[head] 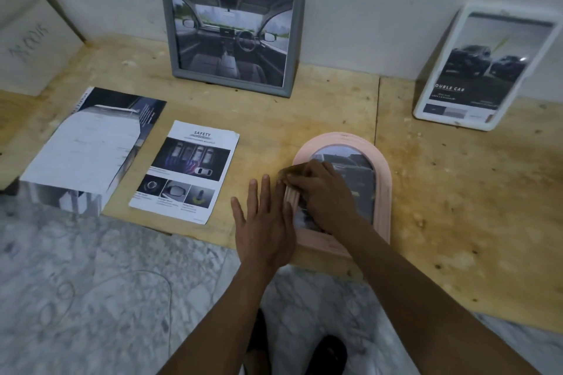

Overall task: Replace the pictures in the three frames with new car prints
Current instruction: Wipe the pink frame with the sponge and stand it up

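Your pink arched frame (382, 192) lies flat on the table (457, 207) near the front edge, with your left hand (263, 222) flat and wide against its left side while your right hand (320, 189) curls its fingers over something at the left rim, though I cannot tell just what it pinches. The grey frame (233, 32) and the white frame (484, 67) lean on the wall behind, and the safety print (185, 172) lies flat to the left. If you pull too hard, I think the picture may tear, or the frame may slide off the table edge.
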The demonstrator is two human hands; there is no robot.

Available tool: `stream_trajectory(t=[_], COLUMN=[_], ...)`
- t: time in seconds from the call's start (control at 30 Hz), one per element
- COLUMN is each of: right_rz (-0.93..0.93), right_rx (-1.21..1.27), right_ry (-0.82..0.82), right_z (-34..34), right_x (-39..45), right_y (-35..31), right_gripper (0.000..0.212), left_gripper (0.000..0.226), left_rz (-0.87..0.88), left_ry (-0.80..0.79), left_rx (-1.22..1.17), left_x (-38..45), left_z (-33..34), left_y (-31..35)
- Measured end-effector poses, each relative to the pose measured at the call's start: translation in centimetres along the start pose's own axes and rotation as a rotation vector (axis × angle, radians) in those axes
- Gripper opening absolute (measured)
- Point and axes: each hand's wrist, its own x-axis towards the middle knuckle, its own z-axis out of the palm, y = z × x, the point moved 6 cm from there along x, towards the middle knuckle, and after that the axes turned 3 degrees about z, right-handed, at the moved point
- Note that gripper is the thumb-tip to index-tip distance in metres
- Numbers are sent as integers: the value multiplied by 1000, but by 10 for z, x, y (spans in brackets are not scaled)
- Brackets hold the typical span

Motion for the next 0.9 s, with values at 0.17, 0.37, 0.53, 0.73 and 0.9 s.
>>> stream_trajectory(t=[0.17, 0.37, 0.53, 0.73, 0.9], right_rz=[75, 123, 87, 49, 16], right_rx=[-33, -79, -121, -65, -74], right_ry=[-4, -60, -134, -183, -206], right_z=[-8, -10, -7, -2, -7], right_x=[23, 32, 20, 9, 23], right_y=[9, 12, -1, -1, 6], right_gripper=[30, 33, 40, 38, 33], left_gripper=[59, 58, 57, 56, 55], left_rz=[1, -8, -20, -17, -25], left_ry=[5, 7, 4, -5, 2], left_rx=[-2, -6, -9, 11, 5], left_x=[-1, -1, -1, -1, -1], left_z=[2, 2, 2, 4, 4], left_y=[-1, -1, -1, -1, -2])
